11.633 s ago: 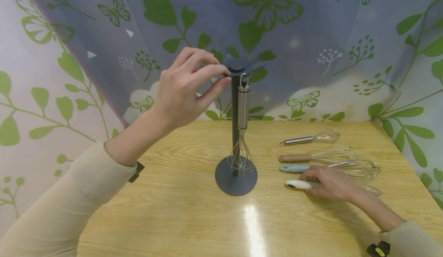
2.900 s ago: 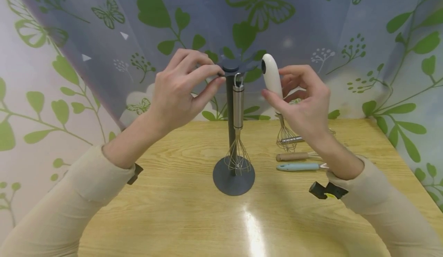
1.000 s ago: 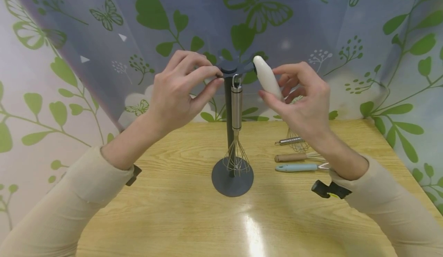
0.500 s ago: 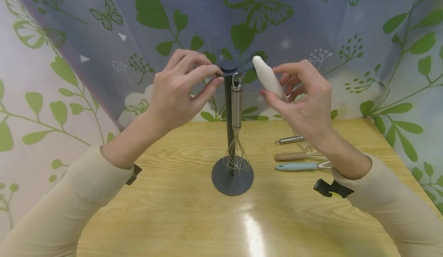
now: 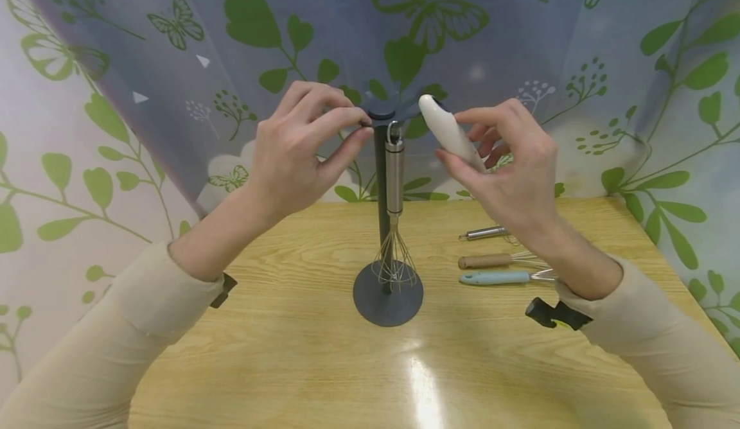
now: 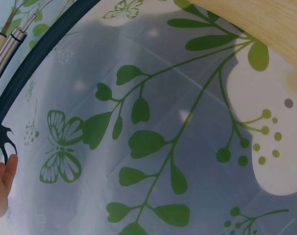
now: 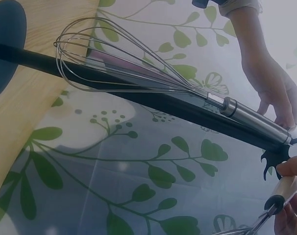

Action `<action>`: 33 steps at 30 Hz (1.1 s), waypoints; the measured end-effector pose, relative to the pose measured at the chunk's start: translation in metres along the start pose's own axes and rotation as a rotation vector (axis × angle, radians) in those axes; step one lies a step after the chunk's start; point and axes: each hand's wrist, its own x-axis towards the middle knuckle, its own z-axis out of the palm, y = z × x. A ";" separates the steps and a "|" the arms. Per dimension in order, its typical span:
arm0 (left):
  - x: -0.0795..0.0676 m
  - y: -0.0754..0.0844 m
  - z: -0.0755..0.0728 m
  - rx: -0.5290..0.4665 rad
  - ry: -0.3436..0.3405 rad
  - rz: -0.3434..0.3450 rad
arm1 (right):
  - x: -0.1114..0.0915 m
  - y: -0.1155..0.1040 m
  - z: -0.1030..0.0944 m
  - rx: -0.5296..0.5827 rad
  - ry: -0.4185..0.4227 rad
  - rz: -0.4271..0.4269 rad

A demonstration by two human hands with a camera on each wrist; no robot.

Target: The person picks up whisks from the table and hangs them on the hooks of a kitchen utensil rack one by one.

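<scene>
A dark whisk stand [image 5: 381, 185] rises from a round base, with hooks around its top. With thumb and fingertip, my left hand [image 5: 303, 149] pinches the end of a hook on the stand's left side. From a front hook hangs a steel-handled whisk [image 5: 395, 182], its wires above the base. My right hand [image 5: 511, 166] holds a white-handled whisk [image 5: 448, 130] at the stand's right, handle leaning left and its top overlapping a hook tip. In the right wrist view, the wires of the white-handled whisk [image 7: 287, 188] point down and left, partly cut off.
On the wooden table [image 5: 277, 365], at right, lie a small steel-handled whisk [image 5: 484, 232], a wooden-handled whisk [image 5: 484, 261] and a light blue-handled whisk [image 5: 495, 278]. The right forearm covers their wire ends. A leaf-patterned curtain [image 5: 324, 5] stands behind.
My right hand has lifted the white-handled whisk from the table to the stand's top. Over the last second its handle has tilted further left and turned. My left hand keeps its pinch.
</scene>
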 end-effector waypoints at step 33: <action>0.000 0.002 -0.001 0.009 -0.005 0.005 | -0.003 0.002 0.001 -0.036 -0.087 -0.063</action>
